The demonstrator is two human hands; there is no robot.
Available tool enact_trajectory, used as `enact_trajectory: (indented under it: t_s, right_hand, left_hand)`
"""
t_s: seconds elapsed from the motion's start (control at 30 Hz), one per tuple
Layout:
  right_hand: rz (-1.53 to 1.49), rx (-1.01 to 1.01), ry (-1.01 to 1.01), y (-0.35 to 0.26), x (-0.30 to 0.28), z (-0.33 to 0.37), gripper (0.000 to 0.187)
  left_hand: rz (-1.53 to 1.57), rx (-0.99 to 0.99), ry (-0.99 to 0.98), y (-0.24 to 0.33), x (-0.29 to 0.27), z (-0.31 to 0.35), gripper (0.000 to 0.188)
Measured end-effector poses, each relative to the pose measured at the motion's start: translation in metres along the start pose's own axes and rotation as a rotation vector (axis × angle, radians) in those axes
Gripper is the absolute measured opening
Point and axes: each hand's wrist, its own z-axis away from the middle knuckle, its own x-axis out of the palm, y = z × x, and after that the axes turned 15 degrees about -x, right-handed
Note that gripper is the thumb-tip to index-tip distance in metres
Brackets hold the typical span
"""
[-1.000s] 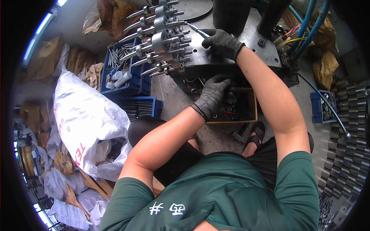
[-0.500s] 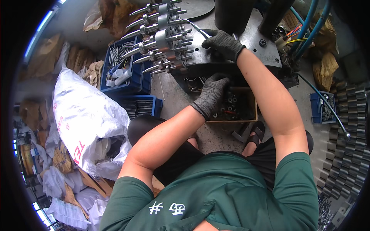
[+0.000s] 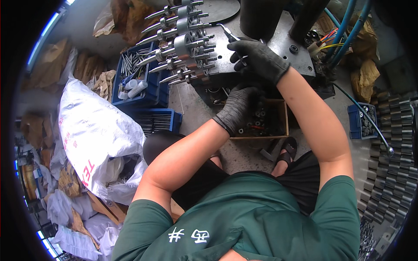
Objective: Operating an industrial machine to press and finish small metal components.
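Observation:
My right hand (image 3: 261, 58), in a dark grey glove, is closed around a slim metal hand tool with a bent tip (image 3: 227, 33). It is held over the steel machine plate (image 3: 278, 45), its tip pointing at a row of shafts with round metal collars (image 3: 183, 45) on the left. My left hand (image 3: 241, 103), gloved too, reaches to the plate's front edge, above an open drawer (image 3: 261, 137) of small rings and parts. Its fingertips sink into dark shadow, so any grip there is hidden.
Blue bins of metal pins (image 3: 130, 102) and rods (image 3: 174, 124) stand at left, beside a large white sack (image 3: 100, 130). A small blue bin (image 3: 353, 124) and stacked metal cylinders (image 3: 387, 174) lie right. A dark column (image 3: 261, 17) rises from the plate; blue hoses (image 3: 346, 26) run behind.
My right hand has moved slightly right and down, drawing the tool's tip away from the shaft ends. My left hand stays near the plate's front edge.

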Motion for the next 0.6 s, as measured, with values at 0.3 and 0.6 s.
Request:
enact_trajectory:
  t_s: [0.3, 0.6]
  right_hand:
    - [0.061, 0.006, 0.017, -0.023, -0.049, 0.130, 0.054]
    - [0.548, -0.416, 0.056, 0.013, -0.058, 0.161, 0.068]
  left_hand:
    - [0.080, 0.090, -0.180, 0.004, -0.002, 0.012, 0.018]
    - [-0.047, 0.066, -0.029, 0.013, 0.014, 0.024, 0.018]
